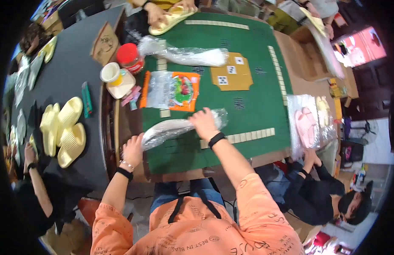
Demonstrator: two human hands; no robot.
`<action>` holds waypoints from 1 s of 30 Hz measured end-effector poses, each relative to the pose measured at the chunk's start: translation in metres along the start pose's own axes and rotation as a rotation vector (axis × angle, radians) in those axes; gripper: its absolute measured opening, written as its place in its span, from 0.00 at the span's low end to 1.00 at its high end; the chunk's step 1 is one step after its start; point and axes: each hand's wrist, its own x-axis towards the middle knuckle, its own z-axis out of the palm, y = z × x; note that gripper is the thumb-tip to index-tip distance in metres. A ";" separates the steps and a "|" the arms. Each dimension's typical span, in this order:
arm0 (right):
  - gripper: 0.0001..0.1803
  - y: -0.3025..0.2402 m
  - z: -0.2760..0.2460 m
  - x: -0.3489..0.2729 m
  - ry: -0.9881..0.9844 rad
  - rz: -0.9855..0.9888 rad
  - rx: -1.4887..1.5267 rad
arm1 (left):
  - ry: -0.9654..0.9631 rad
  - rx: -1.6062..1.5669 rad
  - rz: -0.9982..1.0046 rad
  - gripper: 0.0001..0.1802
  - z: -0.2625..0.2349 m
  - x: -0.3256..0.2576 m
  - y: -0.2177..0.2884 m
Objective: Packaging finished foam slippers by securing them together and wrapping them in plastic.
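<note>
A long clear plastic bag (171,127) with a pale item inside lies on the green mat (256,97) of a square table. My left hand (133,151) grips its near left end at the mat's edge. My right hand (204,123) presses on its right part, fingers curled over the plastic. Both wrists carry dark bands.
A second filled clear bag (192,55), an orange snack packet (173,90), a red-lidded jar (130,57) and a cup (111,73) lie beyond. Tile rows (248,137) edge the mat. Yellow slippers (63,129) sit on the dark table at left. A seated person (324,199) holds bagged pink slippers (306,125).
</note>
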 end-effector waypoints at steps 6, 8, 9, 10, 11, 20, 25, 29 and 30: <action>0.31 -0.015 -0.049 -0.083 0.420 0.019 0.396 | -0.046 -0.048 -0.182 0.56 -0.015 -0.004 0.025; 0.27 0.010 -0.034 -0.115 0.517 0.426 0.362 | -0.015 -0.007 -0.282 0.57 -0.034 -0.008 0.055; 0.23 0.023 -0.022 -0.130 0.617 0.805 0.377 | 0.074 0.008 -0.190 0.55 -0.037 -0.008 0.073; 0.19 0.035 -0.010 -0.149 0.567 0.883 0.337 | 0.155 0.025 -0.094 0.52 -0.041 -0.012 0.088; 0.19 0.043 0.000 -0.163 0.334 0.868 0.389 | 0.156 0.023 -0.075 0.52 -0.044 -0.015 0.107; 0.32 0.070 0.027 -0.164 0.254 1.105 0.802 | 0.136 -0.624 -0.073 0.30 0.045 0.014 0.155; 0.19 0.016 0.036 -0.131 0.547 0.726 1.085 | -0.024 -0.987 -0.537 0.26 0.071 0.031 0.177; 0.08 0.004 0.035 -0.099 0.383 0.740 1.258 | 0.156 -0.877 -0.422 0.22 0.037 0.029 0.193; 0.07 0.001 0.030 -0.092 0.355 0.732 1.269 | 0.317 -0.741 -0.296 0.20 0.015 0.025 0.204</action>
